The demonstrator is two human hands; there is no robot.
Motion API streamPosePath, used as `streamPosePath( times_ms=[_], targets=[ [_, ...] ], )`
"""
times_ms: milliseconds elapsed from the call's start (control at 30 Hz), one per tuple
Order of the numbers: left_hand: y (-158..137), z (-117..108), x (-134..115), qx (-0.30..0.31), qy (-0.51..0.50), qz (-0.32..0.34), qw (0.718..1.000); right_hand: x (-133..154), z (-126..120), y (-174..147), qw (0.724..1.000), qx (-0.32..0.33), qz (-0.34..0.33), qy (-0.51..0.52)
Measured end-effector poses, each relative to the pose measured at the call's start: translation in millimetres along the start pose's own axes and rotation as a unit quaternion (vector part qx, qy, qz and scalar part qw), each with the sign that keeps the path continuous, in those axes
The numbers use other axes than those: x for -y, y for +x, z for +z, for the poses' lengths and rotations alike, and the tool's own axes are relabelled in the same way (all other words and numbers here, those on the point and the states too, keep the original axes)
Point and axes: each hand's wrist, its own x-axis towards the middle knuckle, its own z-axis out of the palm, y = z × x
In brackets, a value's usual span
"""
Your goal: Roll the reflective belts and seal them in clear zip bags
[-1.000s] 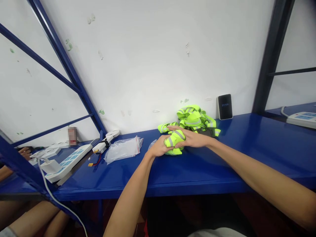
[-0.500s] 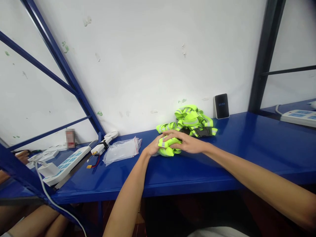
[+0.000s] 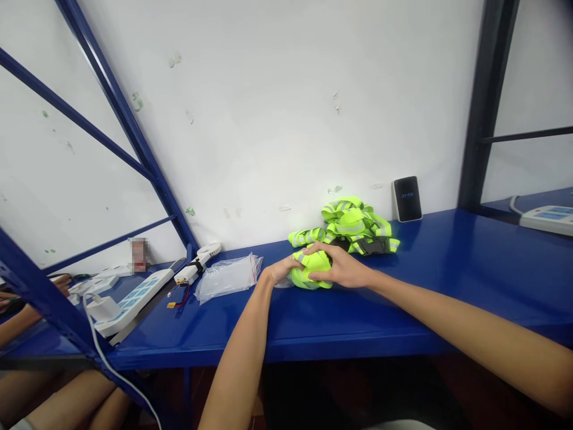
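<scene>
A bundled neon-yellow reflective strap (image 3: 311, 272) with grey stripes sits low over the table, between my two hands. My left hand (image 3: 283, 270) is closed on its left side, near a bit of clear plastic. On the other side, my right hand (image 3: 342, 266) curls its fingers and thumb round the bundle. Just behind lies a heap of similar yellow reflective straps (image 3: 356, 221), with a black buckle (image 3: 375, 245) at its front. A smaller rolled strap (image 3: 307, 237) lies at the heap's left.
Clear zip bags (image 3: 230, 278) lie on the blue table (image 3: 358, 322) to the left. Beyond them are a white handheld fan (image 3: 208, 251), a battery with wires (image 3: 188, 273) and a power strip (image 3: 138, 301). A small clock display (image 3: 407, 199) stands by the wall. Another person's hand (image 3: 60, 283) shows far left.
My right hand has shifted its grip to the bundle's right side, uncovering more of its top. The whole view has swung slightly, moving the scene right and down.
</scene>
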Motion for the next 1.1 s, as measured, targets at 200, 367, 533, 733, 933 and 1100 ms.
streamPosePath(
  times_ms=[200,367,533,733,933,1100],
  targets=[
    [-6.7,-7.4,-12.4,-0.228,0.120,0.134,0.957,-14.0,-8.9,6.2,0.988,-0.139,0.067,-0.015],
    [-7.1,5.8,-15.2,-0.273,0.307,0.168,0.896,-31.2,-17.5,11.8,0.951,-0.254,0.149,0.096],
    [0.8,22.1,-14.3,-0.244,0.410,0.144,0.867,-26.8,-13.8,11.0,0.924,-0.250,0.157,0.245],
    [-3.7,18.9,-8.1,-0.214,0.437,0.152,0.860,-14.4,-17.5,8.5,0.979,-0.095,0.116,0.140],
    [-1.9,22.0,-5.1,-0.238,0.403,0.161,0.869,-9.0,-27.7,8.1,0.992,-0.073,0.090,0.047],
    [-0.9,25.5,-10.3,-0.230,0.386,0.161,0.879,-12.2,-32.7,3.4,0.995,-0.069,0.068,0.024]
  ],
)
